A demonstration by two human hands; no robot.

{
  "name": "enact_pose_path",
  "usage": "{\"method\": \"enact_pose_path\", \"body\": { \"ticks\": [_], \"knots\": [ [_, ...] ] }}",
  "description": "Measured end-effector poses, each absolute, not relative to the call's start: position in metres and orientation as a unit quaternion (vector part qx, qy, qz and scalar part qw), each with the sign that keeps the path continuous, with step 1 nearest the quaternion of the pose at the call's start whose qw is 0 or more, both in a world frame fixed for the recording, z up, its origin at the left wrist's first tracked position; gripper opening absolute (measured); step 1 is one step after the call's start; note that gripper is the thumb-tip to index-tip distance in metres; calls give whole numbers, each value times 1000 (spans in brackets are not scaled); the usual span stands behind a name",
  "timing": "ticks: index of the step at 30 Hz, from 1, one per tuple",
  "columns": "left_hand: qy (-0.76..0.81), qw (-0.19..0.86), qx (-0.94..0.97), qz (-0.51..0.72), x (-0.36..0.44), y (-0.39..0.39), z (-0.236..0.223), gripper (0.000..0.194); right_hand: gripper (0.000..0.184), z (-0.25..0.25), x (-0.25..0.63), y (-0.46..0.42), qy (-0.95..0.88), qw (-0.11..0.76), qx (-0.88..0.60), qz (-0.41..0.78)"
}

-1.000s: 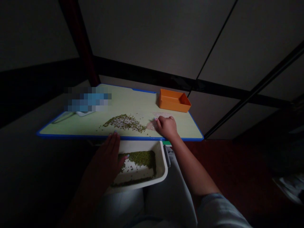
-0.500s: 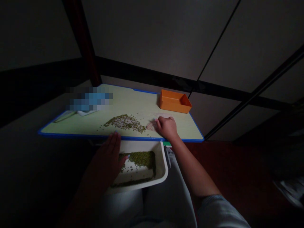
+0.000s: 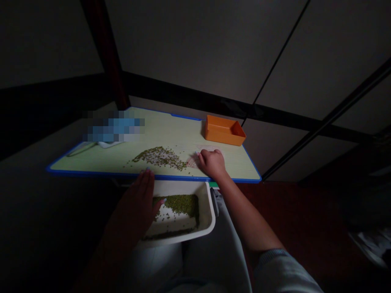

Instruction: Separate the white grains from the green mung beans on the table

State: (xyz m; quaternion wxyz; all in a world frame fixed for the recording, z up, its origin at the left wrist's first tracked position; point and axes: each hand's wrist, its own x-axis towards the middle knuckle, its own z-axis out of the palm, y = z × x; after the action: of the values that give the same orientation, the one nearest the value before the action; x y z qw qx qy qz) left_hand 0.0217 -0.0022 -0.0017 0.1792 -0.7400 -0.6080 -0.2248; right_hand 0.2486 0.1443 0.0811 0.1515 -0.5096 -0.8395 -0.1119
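Small green beans (image 3: 159, 156), resembling mung beans, lie spread over a pale pattern on the blue-edged tabletop (image 3: 159, 126). Just right of them my right hand (image 3: 212, 162) rests on the top with its fingers curled closed; whatever they may hold is hidden. A pinkish printed patch (image 3: 193, 162) shows beside its fingers. My left hand (image 3: 141, 199) is stretched out at the table's front edge, fingers straight, with the thumb apart over a white bin (image 3: 207, 219). More of the green beans (image 3: 183, 203) are heaped inside this bin, which sits below the edge, above the lap.
An orange open box (image 3: 224, 136) stands at the table's back right. At the left lies a blurred-out blue item (image 3: 117, 128) on something white, with a pale cord-like strip (image 3: 81, 149) nearby. Dark panels (image 3: 189, 44) rise behind the table, and reddish floor (image 3: 293, 228) is at the right.
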Motion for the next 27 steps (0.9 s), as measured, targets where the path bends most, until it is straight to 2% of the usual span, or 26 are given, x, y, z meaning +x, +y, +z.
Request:
{"method": "enact_pose_path", "body": {
  "ticks": [27],
  "knots": [
    [-602,191,-745,-216,18,-4,0,79,37,78,262,144,-872,202,-445,-4]
  ]
}}
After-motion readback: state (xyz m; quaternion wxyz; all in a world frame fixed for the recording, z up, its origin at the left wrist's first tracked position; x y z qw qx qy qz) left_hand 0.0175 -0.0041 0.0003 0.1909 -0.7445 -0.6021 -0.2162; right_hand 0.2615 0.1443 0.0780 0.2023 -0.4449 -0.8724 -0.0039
